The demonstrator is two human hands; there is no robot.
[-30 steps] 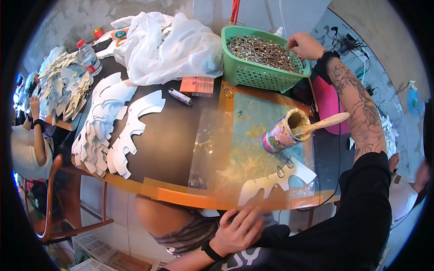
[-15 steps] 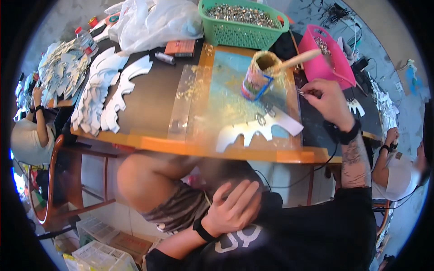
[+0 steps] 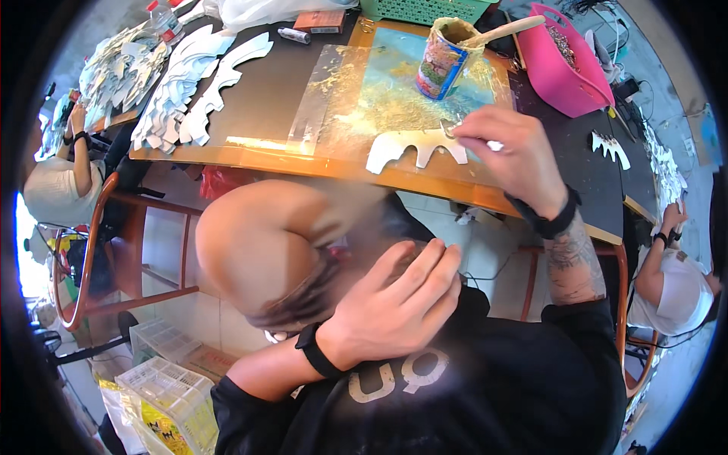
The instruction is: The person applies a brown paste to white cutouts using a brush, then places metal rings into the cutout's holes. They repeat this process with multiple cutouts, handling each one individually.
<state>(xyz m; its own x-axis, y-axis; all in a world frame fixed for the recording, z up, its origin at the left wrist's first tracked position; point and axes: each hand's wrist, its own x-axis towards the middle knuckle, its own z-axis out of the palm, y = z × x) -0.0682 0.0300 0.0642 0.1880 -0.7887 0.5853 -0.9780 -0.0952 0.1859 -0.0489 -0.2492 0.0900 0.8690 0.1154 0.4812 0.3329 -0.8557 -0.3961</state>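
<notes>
Just left of the right grip (image 3: 519, 152) and partly beneath it, see a white strip (image 3: 409, 139) with a toothed lower side, lying flat near the front edge of the desk (image 3: 254, 110). With thumb and forefinger pressed together, seemingly pinching a small metal clip (image 3: 449, 126) at the upper edge of the strip; cannot tell whether fastened there or only held against it. Nearer the body, below and left of that pinch, find the left grip (image 3: 398, 296) spread over the lap, apparently holding nothing.

Judging by looks, expect thin card or plastic: light, stiff enough to stay flat, likely to crease or snap at the narrow teeth. Where tinted yellowish, possibly tacky to the touch. Best to take hold along the solid upper band, left of the right grip, with a flat, gentle pinch, never by a tooth. As for the clip, probably hard, slick, springy and easily dropped; better squeezed across its sides with the fingertips.

Beyond the right grip, watch for the open tin (image 3: 440, 72) with a wooden stick (image 3: 508, 29) leaning out, probably easy to knock. Beyond and to the right, note the pink basket (image 3: 561, 85) holding small metal pieces.
</notes>
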